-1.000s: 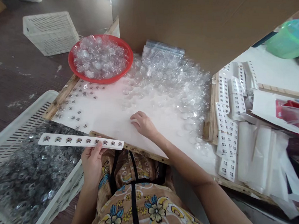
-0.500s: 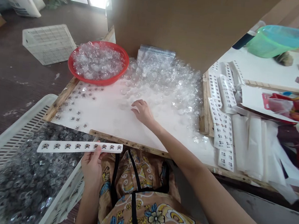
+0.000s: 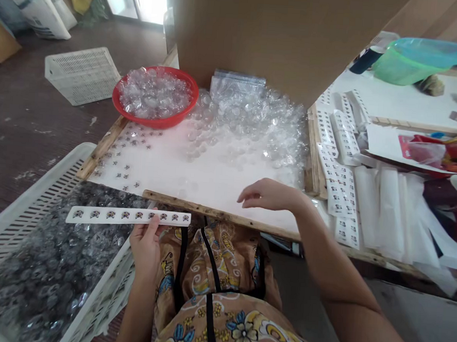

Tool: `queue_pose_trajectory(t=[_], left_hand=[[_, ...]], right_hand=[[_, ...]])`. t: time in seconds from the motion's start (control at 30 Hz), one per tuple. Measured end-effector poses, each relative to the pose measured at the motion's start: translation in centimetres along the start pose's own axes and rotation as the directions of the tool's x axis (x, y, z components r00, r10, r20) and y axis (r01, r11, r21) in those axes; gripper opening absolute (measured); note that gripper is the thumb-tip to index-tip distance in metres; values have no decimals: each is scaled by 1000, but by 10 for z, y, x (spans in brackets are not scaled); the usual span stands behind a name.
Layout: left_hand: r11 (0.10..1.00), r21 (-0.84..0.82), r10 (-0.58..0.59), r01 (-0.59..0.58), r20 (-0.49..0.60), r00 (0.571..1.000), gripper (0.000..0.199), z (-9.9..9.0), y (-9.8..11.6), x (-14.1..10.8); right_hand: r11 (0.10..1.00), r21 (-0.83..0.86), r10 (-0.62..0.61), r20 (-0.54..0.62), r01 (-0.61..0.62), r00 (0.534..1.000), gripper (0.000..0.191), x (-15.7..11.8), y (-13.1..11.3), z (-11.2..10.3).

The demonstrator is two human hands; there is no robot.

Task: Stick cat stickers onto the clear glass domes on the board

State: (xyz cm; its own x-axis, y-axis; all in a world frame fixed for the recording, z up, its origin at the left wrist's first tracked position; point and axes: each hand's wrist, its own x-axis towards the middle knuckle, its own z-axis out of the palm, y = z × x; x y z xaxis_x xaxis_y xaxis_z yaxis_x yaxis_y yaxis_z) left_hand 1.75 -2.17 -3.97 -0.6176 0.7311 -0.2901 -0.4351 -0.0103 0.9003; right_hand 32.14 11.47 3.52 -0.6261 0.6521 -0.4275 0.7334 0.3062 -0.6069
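My left hand (image 3: 146, 238) pinches a white strip (image 3: 133, 217) printed with a row of small dark animal faces, held level over the crate beside the table's front edge. Above the right part of the white tabletop (image 3: 212, 175) hovers my right hand (image 3: 268, 194), fingers curved and a little apart, with nothing visible in them. Clear round plastic pieces (image 3: 270, 117) are heaped across the back of the table. At its left side lie several small pieces with dark face prints (image 3: 126, 168).
A red basin (image 3: 154, 121) of clear pieces stands at the back left. A white crate (image 3: 28, 205) full of clear pieces is at the lower left. Cardboard (image 3: 283, 35) rises behind the table. Sticker strips (image 3: 338, 183) lie right of the wooden edge (image 3: 315, 155).
My right hand has moved right and towards me, away from the middle of the table. My left hand still holds the strip, and the view has shifted slightly.
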Motion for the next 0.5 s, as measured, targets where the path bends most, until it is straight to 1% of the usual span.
queue_pose_trajectory(t=[0.03,0.07,0.1,0.13,0.17,0.23,0.27,0.3,0.37,0.43,0.5], left_hand=[[1000,7,-3,3,8,1000,36,-1,-1,0],[1000,14,-7,7,17,1000,36,-3,-2,-1],[1000,21,-12,12,26,1000,35,-3,-2,-2],[1000,27,-16,15,35,999,36,-4,-3,-3],[999,31,-17,16,43,999,36,-4,-2,-5],[999,36,-15,13,57,998,37,-5,-1,-8],[999,39,-13,11,62,998,38,-6,0,-10],[999,41,-13,11,66,998,39,-7,1,-11],[999,46,-15,12,68,998,39,-10,3,-13],[999,47,-16,13,60,998,40,-13,2,-15],[999,45,-19,17,54,998,41,-15,1,-17]], right_hand=[[999,-37,18,-41,-20,999,20,-9,0,2],[997,-63,31,-117,-39,993,20,-11,-2,8],[996,-74,27,-202,-43,979,19,-7,-5,16],[997,-74,0,-280,-22,960,19,3,-10,27],[997,-70,-48,-348,25,936,19,18,-15,38],[980,-105,-197,-437,168,878,29,56,-26,61],[964,-149,-263,-450,218,854,35,75,-30,71],[950,-197,-308,-448,243,839,38,92,-33,79],[927,-289,-347,-424,238,837,32,117,-35,90],[913,-352,-346,-406,205,845,24,129,-34,96],[922,-352,-308,-417,161,855,24,130,-33,96]])
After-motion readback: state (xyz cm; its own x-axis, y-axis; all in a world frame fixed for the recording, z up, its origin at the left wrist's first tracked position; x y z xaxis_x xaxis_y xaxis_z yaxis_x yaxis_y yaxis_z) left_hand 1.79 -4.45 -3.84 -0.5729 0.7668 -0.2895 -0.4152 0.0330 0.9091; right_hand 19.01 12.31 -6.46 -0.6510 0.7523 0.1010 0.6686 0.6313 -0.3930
